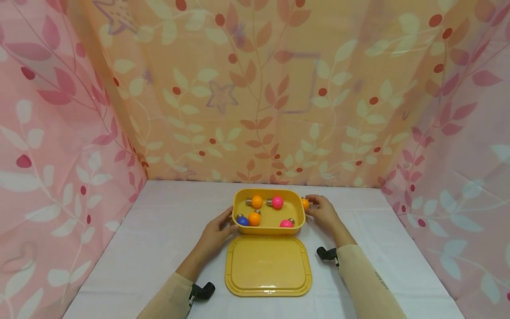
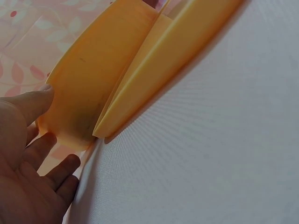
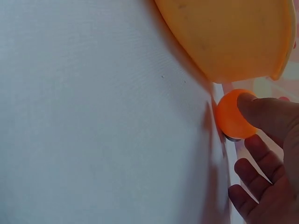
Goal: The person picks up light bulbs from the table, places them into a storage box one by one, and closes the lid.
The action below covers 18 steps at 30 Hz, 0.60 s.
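Note:
A yellow plastic box (image 1: 268, 231) stands without its lid, holding two orange bulbs (image 1: 257, 202), two pink bulbs (image 1: 277, 203) and a blue bulb (image 1: 242, 221), all small with metal screw bases. My left hand (image 1: 215, 231) touches the box's left end, its fingers loosely bent in the left wrist view. Just outside the right end, my right hand (image 1: 323, 214) holds another orange bulb (image 3: 233, 114), thumb on its round globe. Part of the metal base shows below the globe. Whether this bulb rests on the table, I cannot tell.
The matching yellow lid (image 1: 268, 266) lies flat directly in front of the box. Both are on a white-covered table (image 1: 167, 230). Leaf-patterned cloth (image 1: 255, 88) hangs behind the table and at both sides.

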Motion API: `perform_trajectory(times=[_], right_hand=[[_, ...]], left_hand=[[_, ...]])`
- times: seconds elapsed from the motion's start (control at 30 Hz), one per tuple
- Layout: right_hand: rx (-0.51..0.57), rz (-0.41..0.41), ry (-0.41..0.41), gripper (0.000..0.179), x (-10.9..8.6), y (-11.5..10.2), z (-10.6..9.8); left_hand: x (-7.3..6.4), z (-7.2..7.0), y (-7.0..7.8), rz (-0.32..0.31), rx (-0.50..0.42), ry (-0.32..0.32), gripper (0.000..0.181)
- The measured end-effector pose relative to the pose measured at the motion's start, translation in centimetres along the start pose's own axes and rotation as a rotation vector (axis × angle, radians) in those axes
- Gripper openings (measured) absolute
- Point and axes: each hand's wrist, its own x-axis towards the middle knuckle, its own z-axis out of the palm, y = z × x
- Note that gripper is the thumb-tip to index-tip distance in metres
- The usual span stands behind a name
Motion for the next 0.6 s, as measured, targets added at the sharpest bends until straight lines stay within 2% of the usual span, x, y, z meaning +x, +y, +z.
perform_trajectory(times=[0.37, 0.6], right_hand=[[0.012, 0.006, 0.036, 0.048, 0.22, 0.32, 0.72], [0.031, 0.038, 0.057, 0.047, 0.05, 0.43, 0.68]], left_hand=[[0.00, 0.13, -0.07, -0.009, 0.001, 0.008, 0.071], [-0.11, 0.08, 0.13, -0.004, 0.001, 0.013, 0.071]])
